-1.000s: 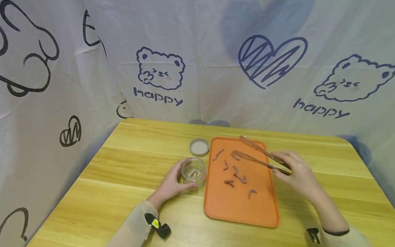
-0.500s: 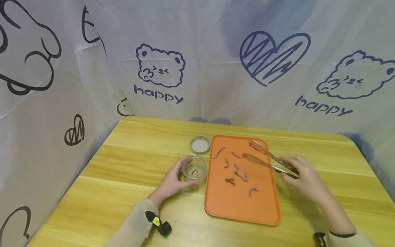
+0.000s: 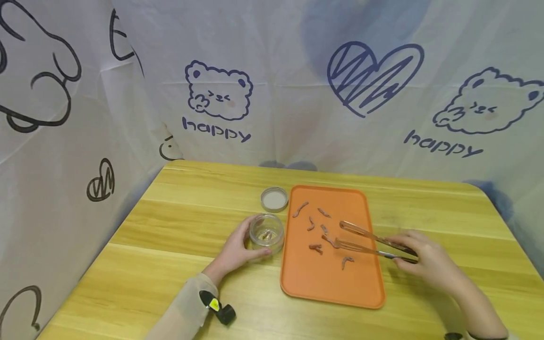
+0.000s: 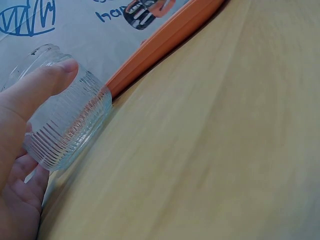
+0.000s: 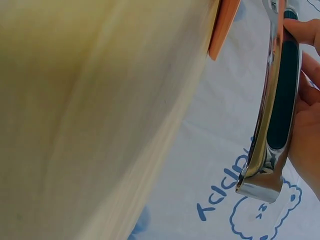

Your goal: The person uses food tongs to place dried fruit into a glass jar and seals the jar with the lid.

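Observation:
My left hand [image 3: 235,248] holds a small clear glass jar [image 3: 267,231] upright on the table, thumb on the near side and fingers round the far side. The jar has no lid on; some small brownish bit shows at its bottom. In the left wrist view the ribbed wall of the jar [image 4: 70,120] is seen under the thumb. My right hand [image 3: 429,257] grips metal tongs [image 3: 361,249] with dark handle pads, their arms spread apart over the orange tray [image 3: 331,288]. One tip is at a curled brownish worm-like piece [image 3: 329,240]; whether they touch cannot be told.
Several more worm-like pieces [image 3: 347,261] lie scattered on the tray. A round lid [image 3: 274,199] lies behind the jar, close to the tray's left edge. The wooden table [image 3: 170,226] meets a printed white curtain [image 3: 293,127] at the back and left.
My right hand has brought the tongs toward the near side, from the tray's back to its middle. The piece beside the tips earlier lies at the back. My left hand stays on the jar.

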Demonstrator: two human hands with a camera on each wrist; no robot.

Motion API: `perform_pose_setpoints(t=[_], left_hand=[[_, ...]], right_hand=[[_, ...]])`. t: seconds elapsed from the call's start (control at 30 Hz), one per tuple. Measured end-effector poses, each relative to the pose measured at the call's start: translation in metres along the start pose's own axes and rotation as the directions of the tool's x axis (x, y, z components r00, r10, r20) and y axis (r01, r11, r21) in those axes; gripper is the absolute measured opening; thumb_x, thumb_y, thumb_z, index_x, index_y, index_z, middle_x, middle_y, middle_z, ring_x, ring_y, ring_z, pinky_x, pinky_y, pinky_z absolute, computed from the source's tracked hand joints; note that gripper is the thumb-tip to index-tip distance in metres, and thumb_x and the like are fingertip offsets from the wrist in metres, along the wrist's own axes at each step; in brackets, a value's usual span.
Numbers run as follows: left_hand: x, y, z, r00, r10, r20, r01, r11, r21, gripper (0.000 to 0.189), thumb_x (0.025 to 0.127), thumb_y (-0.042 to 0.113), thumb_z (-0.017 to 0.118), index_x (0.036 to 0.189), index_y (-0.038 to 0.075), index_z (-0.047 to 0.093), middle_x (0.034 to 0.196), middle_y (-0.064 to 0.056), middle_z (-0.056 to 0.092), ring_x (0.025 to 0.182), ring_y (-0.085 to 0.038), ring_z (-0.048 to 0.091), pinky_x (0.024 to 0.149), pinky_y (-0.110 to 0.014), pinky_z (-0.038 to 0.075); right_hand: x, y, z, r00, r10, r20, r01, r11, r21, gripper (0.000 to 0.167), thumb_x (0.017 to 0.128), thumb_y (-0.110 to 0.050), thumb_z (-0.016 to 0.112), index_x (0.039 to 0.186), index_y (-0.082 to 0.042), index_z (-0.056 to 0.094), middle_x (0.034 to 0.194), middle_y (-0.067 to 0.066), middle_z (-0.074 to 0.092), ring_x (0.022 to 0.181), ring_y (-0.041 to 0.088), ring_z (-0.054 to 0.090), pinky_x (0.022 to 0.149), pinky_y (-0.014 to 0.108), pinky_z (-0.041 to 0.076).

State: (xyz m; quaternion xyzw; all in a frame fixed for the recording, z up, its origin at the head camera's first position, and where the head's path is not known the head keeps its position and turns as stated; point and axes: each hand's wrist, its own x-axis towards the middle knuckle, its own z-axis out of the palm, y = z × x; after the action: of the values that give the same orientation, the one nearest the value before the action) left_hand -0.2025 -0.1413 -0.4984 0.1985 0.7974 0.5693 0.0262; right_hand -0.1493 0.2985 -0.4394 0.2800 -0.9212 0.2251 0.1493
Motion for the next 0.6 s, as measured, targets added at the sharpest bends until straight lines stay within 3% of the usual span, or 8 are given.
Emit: perform_pose_setpoints(t=[0.6], left_hand=[[0.0006, 0.0005, 0.0004, 1.000, 0.010, -0.003, -0.010, 1.000, -0.004, 0.089, 0.069, 0.024, 0.087, 0.143, 0.017, 0.038, 0.138, -0.009, 0.048, 0.127, -0.022, 0.046, 0.111, -0.037, 0.031]], right_hand=[[-0.0019, 0.0005, 0.0013, 0.994, 0.023, 0.105, -0.027, 0.999, 0.041, 0.040, 0.072, -0.003, 0.081, 0.109, -0.013, 0.069, 0.102, -0.005, 0.062, 0.087, 0.014, 0.060, 0.064, 0.031, 0.055]])
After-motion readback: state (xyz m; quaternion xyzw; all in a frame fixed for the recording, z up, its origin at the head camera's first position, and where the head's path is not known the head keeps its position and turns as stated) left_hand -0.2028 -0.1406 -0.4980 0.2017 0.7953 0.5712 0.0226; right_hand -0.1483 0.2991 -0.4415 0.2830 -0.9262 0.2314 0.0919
